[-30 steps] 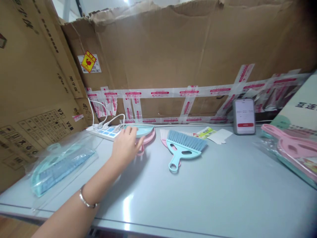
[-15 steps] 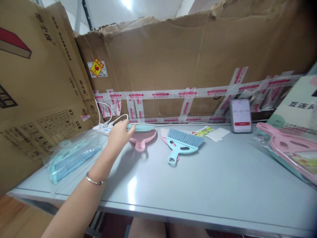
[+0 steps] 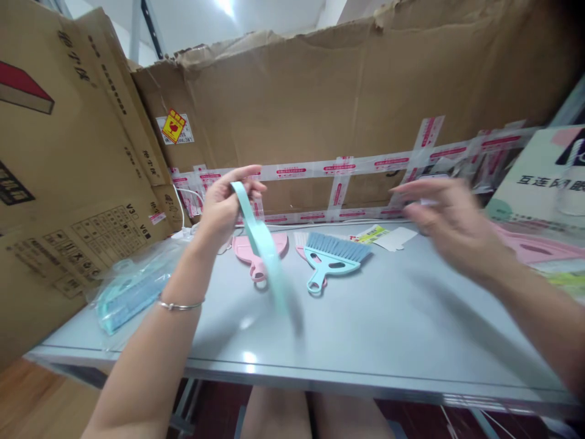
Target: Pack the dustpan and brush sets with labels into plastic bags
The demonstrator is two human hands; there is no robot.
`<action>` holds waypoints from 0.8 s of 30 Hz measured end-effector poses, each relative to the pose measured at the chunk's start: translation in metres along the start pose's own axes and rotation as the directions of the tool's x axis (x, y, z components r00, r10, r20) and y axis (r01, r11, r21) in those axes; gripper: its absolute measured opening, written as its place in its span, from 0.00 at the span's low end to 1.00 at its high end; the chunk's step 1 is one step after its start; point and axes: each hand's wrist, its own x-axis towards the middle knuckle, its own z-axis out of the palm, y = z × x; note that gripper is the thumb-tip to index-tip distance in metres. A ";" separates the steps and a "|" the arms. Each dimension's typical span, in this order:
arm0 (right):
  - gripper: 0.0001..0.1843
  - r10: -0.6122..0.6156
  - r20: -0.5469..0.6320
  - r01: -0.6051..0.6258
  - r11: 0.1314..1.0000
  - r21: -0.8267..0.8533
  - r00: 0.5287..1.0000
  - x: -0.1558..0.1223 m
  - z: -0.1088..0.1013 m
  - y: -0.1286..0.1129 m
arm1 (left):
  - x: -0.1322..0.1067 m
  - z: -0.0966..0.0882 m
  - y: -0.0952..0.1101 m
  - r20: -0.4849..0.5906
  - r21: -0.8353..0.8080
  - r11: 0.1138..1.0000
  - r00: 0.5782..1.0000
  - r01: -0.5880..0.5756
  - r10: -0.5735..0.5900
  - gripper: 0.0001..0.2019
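Observation:
My left hand (image 3: 226, 204) grips a light teal dustpan (image 3: 261, 238) by its edge, raised above the table. The dustpan hangs tilted, almost edge-on, its lower end smeared by motion. Beneath and behind it a pink dustpan (image 3: 243, 245) lies on the table. Just to the right, a teal hand brush with blue bristles (image 3: 336, 263) rests on top of a pink brush (image 3: 300, 239), which is mostly covered. My right hand (image 3: 450, 222), slightly blurred, is in the air at the right with fingers stretched and nothing visible in it.
A bagged teal brush set (image 3: 132, 302) lies at the left. Paper tags (image 3: 395, 238) are behind the brushes. Pink packaged dustpans (image 3: 532, 247) sit at the right, partly behind my right arm. Large cardboard boxes (image 3: 283, 103) wall off the back and left. A power strip cable (image 3: 183, 210) stands back left.
My left hand has lifted the teal dustpan off the pink one and turned it from flat to steeply tilted. My right hand has come into view from the right, covering most of the phone.

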 end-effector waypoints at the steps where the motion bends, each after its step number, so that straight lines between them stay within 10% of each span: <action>1: 0.25 0.024 0.132 -0.035 0.996 0.084 0.991 -0.001 0.012 -0.007 | 0.002 0.013 0.002 0.039 -0.035 0.999 0.999 0.027 -0.025 0.15; 4: 0.33 0.061 0.517 -0.264 0.907 0.328 0.854 -0.005 0.051 -0.028 | 0.008 0.052 0.007 0.079 -0.035 0.993 0.991 0.112 -0.109 0.18; 6: 0.33 0.104 0.574 -0.352 0.871 0.341 0.812 -0.007 0.068 -0.036 | 0.013 0.071 0.010 0.047 -0.038 0.985 0.985 0.168 -0.166 0.18; 14: 0.20 0.356 0.341 -0.473 0.799 0.372 0.870 -0.008 0.075 0.009 | -0.001 0.070 -0.004 0.235 -0.087 0.968 0.949 0.235 -0.209 0.20; 20: 0.19 0.268 0.344 -0.381 0.866 0.322 0.900 -0.015 0.080 0.017 | -0.040 0.062 -0.036 0.318 0.187 0.940 0.888 0.285 -0.332 0.15; 24: 0.25 0.261 0.269 -0.335 0.899 0.282 0.927 -0.017 0.081 0.030 | -0.051 0.059 -0.051 0.259 0.021 0.919 0.886 0.393 -0.385 0.17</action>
